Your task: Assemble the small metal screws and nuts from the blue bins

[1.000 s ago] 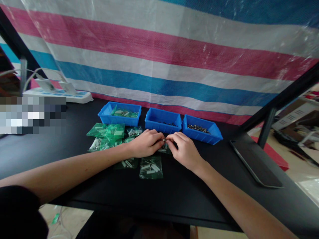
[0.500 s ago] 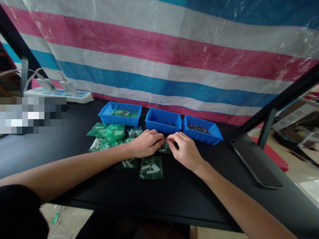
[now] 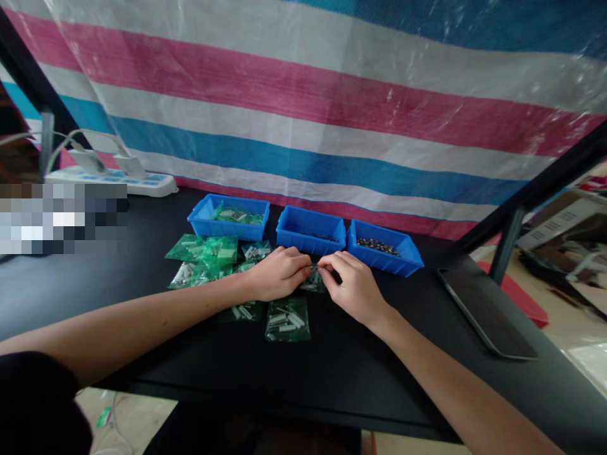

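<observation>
My left hand (image 3: 279,273) and my right hand (image 3: 349,282) meet over the table, both pinched on a small, thin metal piece (image 3: 313,267). Its exact kind is too small to make out. Just below the fingertips lies a clear green bag (image 3: 313,283) of small parts, partly covered by my hands. Nearer to me is another green bag (image 3: 287,320) with white and metal cylinders inside. Under my left wrist a further bag (image 3: 243,312) shows in part. More green bags (image 3: 208,256) are heaped left of my left hand.
Three blue bins line the back: the left bin (image 3: 199,226) holds green bags, the middle bin (image 3: 306,242) small dark parts, the right bin (image 3: 403,265) small metal parts. A phone (image 3: 486,314) lies right on the black table (image 3: 265,385). A power strip (image 3: 156,184) sits back left.
</observation>
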A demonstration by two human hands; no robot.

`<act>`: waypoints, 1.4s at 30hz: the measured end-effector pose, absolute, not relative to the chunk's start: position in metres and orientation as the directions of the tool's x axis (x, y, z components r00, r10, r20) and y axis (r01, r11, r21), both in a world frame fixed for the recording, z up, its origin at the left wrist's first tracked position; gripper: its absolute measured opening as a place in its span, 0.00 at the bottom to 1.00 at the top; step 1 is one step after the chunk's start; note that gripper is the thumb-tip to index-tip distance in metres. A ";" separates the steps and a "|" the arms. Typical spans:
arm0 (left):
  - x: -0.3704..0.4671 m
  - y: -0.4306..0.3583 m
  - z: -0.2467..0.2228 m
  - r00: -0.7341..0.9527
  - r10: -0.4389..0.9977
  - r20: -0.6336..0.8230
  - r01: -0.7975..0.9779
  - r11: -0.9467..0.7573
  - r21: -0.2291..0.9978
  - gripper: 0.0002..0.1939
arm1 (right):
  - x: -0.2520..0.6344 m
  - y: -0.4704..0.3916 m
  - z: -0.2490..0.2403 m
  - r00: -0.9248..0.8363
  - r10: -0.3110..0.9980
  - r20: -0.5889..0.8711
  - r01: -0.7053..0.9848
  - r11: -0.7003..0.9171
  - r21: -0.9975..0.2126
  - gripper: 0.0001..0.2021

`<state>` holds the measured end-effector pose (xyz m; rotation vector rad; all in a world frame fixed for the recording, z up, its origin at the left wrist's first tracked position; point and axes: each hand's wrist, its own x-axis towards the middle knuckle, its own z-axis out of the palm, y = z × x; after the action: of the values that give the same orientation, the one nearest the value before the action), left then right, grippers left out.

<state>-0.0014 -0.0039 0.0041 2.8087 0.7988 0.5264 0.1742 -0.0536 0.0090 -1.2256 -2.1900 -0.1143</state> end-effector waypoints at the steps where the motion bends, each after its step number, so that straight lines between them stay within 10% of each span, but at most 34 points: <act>1: -0.001 -0.004 0.004 0.794 0.535 0.288 0.472 -0.842 0.261 0.13 | 0.174 -0.054 0.009 -0.379 0.742 0.552 0.796 0.566 -0.213 0.05; 42: -0.001 -0.003 0.004 0.805 0.529 0.269 0.459 -0.842 0.284 0.16 | 0.176 -0.051 0.008 -0.448 0.733 0.512 0.770 0.607 -0.196 0.06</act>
<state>-0.0008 -0.0033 0.0044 2.7865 0.7719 0.5041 0.1761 -0.0513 0.0082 -1.1833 -2.2748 -0.0873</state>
